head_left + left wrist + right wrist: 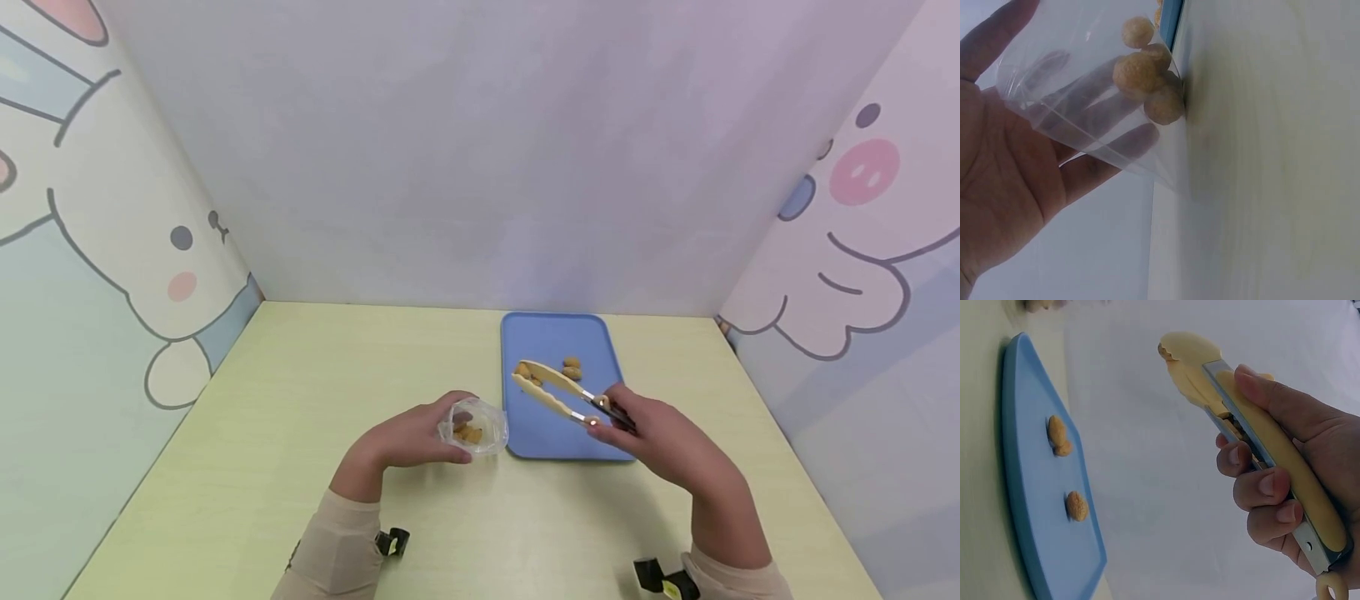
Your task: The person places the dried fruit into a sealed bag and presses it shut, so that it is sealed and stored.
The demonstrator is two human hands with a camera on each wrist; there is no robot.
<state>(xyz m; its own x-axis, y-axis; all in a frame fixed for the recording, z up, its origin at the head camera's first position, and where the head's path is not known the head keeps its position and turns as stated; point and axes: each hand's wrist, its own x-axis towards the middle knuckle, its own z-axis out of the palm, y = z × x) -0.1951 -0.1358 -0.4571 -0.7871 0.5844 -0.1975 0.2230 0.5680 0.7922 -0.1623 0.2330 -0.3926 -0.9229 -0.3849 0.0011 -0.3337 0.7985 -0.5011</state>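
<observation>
In the head view my left hand [423, 432] holds a clear plastic bag [495, 429], its mouth facing up. Several brown rounded snack pieces [1141, 75] lie in the bottom of the bag, with fingers showing through the film. My right hand [656, 429] grips tongs [1272, 437] with cream tips and handle, reaching over a blue tray [540, 437]. A brown piece [522, 369] appears at the tongs' tips; whether it is pinched there is hard to tell. More brown pieces [572, 368] lie on the tray.
The pale wooden table [315, 367] runs back to a plain wall [450, 167]. Cartoon-printed walls [97, 275] flank both sides. The bag is just left of the tray's near-left edge.
</observation>
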